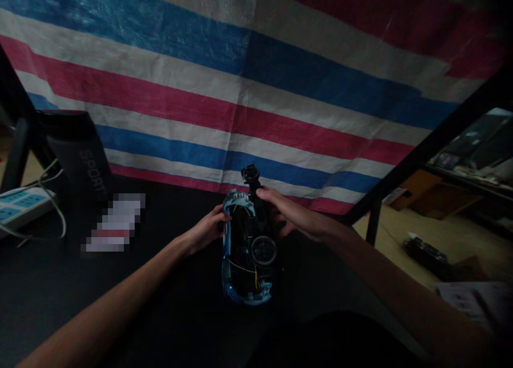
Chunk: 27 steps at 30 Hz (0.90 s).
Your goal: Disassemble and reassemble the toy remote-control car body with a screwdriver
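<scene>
A blue toy car body shell (226,274) lies with its hollow inside facing up, thin wires showing in it. My left hand (208,226) grips the shell's left edge near its far end, fingers curled round it. Tilted over the shell's right side is the black car chassis (260,218), with its wheels showing. My right hand (280,210) holds this chassis, thumb on top near the far wheels and fingers underneath. A yellow wire (256,279) shows near the shell's close end. The dim light hides most of the inner detail.
On the black table (180,298), a dark box marked SPORT (82,159) stands at the left beside a white power strip (24,205) with cables. A blurred-out flat item (118,224) lies nearby. Behind hangs a striped sheet (240,90), with a dark frame bar (417,149) at right.
</scene>
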Tool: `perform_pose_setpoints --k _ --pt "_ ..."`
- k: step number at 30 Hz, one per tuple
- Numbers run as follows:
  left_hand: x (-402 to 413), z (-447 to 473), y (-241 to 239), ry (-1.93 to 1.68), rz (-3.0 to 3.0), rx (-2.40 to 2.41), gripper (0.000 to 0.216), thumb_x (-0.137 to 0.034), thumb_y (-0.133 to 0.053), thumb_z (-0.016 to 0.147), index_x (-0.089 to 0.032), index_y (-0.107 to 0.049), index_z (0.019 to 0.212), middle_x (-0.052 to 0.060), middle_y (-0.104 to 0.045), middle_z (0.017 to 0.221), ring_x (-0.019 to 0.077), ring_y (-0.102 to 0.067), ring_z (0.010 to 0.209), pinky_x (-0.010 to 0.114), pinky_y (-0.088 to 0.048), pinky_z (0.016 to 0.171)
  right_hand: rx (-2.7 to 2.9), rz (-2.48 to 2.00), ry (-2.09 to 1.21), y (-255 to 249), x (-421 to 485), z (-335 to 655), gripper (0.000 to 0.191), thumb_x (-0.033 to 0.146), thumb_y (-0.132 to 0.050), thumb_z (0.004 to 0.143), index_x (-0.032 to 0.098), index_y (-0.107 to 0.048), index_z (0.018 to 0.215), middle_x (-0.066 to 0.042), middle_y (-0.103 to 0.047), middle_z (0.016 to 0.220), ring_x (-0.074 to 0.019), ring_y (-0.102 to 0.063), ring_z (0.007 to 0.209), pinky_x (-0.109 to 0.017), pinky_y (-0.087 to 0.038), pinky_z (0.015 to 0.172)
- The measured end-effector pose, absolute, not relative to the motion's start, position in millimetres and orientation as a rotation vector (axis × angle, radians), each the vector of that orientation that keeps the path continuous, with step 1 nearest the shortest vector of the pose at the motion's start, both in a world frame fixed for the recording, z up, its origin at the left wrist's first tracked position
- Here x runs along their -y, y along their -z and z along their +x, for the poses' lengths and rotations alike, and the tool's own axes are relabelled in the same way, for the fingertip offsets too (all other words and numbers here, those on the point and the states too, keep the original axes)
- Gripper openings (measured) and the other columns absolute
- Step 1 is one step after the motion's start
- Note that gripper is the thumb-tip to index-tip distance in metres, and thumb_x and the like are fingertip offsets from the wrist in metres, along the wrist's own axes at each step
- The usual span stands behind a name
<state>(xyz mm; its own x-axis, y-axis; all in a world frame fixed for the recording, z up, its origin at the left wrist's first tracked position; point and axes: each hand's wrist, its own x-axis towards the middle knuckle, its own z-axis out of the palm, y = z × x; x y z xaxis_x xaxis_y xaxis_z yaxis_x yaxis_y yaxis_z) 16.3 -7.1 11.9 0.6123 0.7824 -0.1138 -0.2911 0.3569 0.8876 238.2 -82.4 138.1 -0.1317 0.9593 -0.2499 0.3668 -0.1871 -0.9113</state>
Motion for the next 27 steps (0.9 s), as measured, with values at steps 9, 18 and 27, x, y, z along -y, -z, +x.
perform_pose_setpoints --k 9,18,27 --pt "1 18 -3 -0.799 0.924 -0.61 0.054 -0.025 -0.085 0.073 -0.023 -0.059 0.12 0.002 -0.065 0.1 0.0207 -0.062 0.092 0.035 -0.049 0.084 1.994 -2.08 -0.519 -129 68 190 0.115 0.085 -0.064 0.081 0.016 -0.039 0.169 -0.024 -0.078 0.119 -0.0474 -0.071 0.119 -0.064 -0.048 0.106" --pt "3 16 -5 -0.775 0.896 -0.548 0.045 -0.03 -0.077 0.077 -0.022 -0.061 0.119 0.004 -0.068 0.111 0.0235 -0.063 0.101 0.035 -0.049 0.085 2.128 -2.04 -0.351 -118 66 202 0.087 0.079 -0.051 0.094 0.02 -0.057 0.158 -0.02 -0.08 0.105 -0.0433 -0.074 0.109 -0.064 -0.047 0.104" --pt "4 16 -8 -0.753 0.957 -0.613 0.052 -0.028 -0.08 0.081 -0.022 -0.06 0.129 0.008 -0.068 0.12 0.0251 -0.064 0.107 0.039 -0.048 0.094 1.822 -1.401 -1.153 -57 62 280 0.075 0.035 -0.057 0.093 0.025 -0.038 0.165 0.005 -0.057 0.079 -0.0168 -0.065 0.071 -0.032 -0.056 0.067"
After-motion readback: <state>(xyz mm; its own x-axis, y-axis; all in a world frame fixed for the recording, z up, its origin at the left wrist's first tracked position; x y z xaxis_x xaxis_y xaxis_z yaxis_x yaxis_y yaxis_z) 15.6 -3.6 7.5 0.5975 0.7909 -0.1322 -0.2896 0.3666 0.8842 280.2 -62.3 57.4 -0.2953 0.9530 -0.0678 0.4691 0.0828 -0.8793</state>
